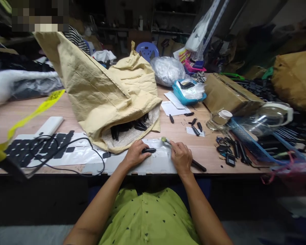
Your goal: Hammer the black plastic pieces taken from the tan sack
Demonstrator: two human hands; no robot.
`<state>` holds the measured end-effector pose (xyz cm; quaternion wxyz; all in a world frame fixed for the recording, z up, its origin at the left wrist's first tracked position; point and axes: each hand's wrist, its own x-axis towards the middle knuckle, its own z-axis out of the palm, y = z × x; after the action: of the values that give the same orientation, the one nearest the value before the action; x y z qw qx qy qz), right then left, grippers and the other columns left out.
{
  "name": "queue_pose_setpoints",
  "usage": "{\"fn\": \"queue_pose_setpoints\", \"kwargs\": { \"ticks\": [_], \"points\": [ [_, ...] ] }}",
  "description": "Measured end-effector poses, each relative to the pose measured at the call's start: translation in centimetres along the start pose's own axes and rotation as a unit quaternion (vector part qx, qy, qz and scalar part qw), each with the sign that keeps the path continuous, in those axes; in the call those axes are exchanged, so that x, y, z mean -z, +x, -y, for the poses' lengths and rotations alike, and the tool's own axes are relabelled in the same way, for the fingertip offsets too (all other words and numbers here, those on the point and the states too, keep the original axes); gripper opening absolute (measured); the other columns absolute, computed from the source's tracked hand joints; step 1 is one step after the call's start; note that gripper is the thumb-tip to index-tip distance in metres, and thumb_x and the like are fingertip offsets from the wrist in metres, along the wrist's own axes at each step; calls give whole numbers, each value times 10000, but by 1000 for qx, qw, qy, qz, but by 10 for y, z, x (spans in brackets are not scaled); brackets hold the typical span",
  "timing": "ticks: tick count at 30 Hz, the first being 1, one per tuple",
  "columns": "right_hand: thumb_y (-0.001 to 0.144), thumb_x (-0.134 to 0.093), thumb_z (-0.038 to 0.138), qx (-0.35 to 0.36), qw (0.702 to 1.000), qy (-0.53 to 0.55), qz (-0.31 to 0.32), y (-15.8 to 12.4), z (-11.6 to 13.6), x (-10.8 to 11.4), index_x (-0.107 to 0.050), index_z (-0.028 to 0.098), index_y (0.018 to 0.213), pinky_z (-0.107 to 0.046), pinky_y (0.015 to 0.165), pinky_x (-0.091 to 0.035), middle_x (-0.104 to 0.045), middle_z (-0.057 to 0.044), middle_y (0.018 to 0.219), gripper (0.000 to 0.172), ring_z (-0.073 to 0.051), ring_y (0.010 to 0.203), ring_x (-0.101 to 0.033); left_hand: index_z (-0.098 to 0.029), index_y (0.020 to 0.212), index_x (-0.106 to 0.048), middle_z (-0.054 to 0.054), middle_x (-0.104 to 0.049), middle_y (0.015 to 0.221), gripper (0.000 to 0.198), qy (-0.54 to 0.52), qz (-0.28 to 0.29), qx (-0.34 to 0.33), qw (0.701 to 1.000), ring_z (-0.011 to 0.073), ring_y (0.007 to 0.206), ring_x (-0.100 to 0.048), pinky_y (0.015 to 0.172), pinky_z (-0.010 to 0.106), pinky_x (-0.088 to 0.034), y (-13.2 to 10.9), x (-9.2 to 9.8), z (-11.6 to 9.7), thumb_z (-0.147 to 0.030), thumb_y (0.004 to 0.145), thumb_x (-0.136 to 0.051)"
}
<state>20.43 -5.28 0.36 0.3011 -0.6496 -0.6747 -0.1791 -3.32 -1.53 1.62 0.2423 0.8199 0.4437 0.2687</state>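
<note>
"So, starting at the left, what lies there?"

"A yellow strip slants up in front of a white block. Below the block, a white sheet with dark patches lies flat, and a black cable loops over it."

"And next?"

"A big cream sack slumps on the table, its mouth facing the person, with dark pieces inside."

"What about the left hand?"

"It grips a slim black piece, thumb and fingers at the near end, above a grey board at the table's edge. The piece's long axis runs left to right, almost level, its free end pointing right, toward the hammer."

"How is that held?"

"The right hand is closed around its handle. The long axis slants: the greenish head is up and left, just beyond the black piece's free end, and the dark butt sticks out down and right."

"Anything farther right?"

"Short black pieces lie beyond the right hand, near white paper. Then come a cardboard box, a lidded jar and a blue tray."
</note>
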Motion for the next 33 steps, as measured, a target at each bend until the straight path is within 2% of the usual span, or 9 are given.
{"fn": "queue_pose_setpoints", "kwargs": {
  "ticks": [5, 10, 12, 15, 17, 24, 28, 31, 33],
  "points": [
    [919, -575, 170, 26, 999, 23, -34, -6, -3, -10, -772, 253, 1010, -297, 654, -309, -650, -43, 806, 232, -183, 733, -499, -215, 968, -705, 61, -655, 941, 101, -13, 3, 6, 1000, 239, 937, -595, 892, 388, -493, 0, -2, -2, -273, 901, -659],
    [942, -555, 223, 51, 997, 26, -44, -7, -6, -14, -765, 236, 974, -302, 645, -345, -643, -49, 791, 213, -190, 716, -513, -202, 1130, -671, 96, -685, 1051, 246, -156, -4, 20, 987, 239, 987, -604, 940, 392, -479, -17, 1, -20, -290, 970, -506],
    [949, -545, 237, 59, 997, 22, -48, -7, -8, -15, -762, 230, 969, -308, 637, -354, -643, -51, 782, 218, -194, 704, -523, -201, 1140, -665, 89, -679, 1036, 285, -248, 39, 39, 967, 225, 958, -602, 913, 368, -481, -32, 1, -35, -364, 986, -488],
    [954, -539, 257, 70, 996, 21, -51, -7, -10, -15, -760, 230, 965, -312, 628, -357, -648, -55, 778, 223, -196, 687, -534, -200, 1186, -627, 56, -655, 949, 441, -378, 141, 96, 910, 185, 831, -576, 787, 310, -485, -59, -4, -54, -559, 989, -461],
    [955, -531, 265, 76, 995, 23, -56, -7, -11, -16, -759, 224, 955, -310, 625, -361, -647, -57, 773, 232, -194, 678, -535, -205, 1219, -611, 51, -653, 972, 531, -400, 188, 107, 891, 177, 835, -571, 780, 292, -479, -75, -11, -62, -646, 964, -461],
    [963, -505, 291, 79, 995, 15, -60, -7, -13, -19, -771, 209, 941, -294, 643, -367, -642, -58, 773, 279, -182, 675, -521, -264, 1128, -665, 34, -738, 1146, 285, -146, 243, 160, 945, 233, 1051, -668, 955, 331, -491, -90, -33, -64, -416, 958, -495],
    [964, -502, 299, 63, 997, 19, -43, -9, -15, -21, -776, 215, 952, -295, 655, -362, -645, -64, 791, 287, -184, 696, -524, -249, 1102, -709, 80, -758, 1164, 334, -57, 303, 230, 923, 313, 1132, -685, 994, 413, -508, -90, -45, -60, -449, 947, -490],
    [957, -512, 294, 61, 997, 19, -41, -10, -16, -24, -775, 217, 953, -300, 654, -354, -641, -66, 796, 274, -188, 709, -524, -230, 1225, -702, 125, -717, 1285, 432, -40, 299, 296, 906, 352, 1222, -645, 1037, 461, -495, -92, -62, -46, -467, 944, -474],
    [949, -522, 279, 64, 997, 20, -46, -9, -15, -24, -774, 218, 951, -301, 651, -352, -640, -64, 796, 259, -187, 707, -519, -257, 1336, -650, 112, -689, 1346, 471, -39, 281, 325, 902, 332, 1256, -624, 1059, 452, -486, -91, -74, -34, -451, 942, -481]
  ]
}}
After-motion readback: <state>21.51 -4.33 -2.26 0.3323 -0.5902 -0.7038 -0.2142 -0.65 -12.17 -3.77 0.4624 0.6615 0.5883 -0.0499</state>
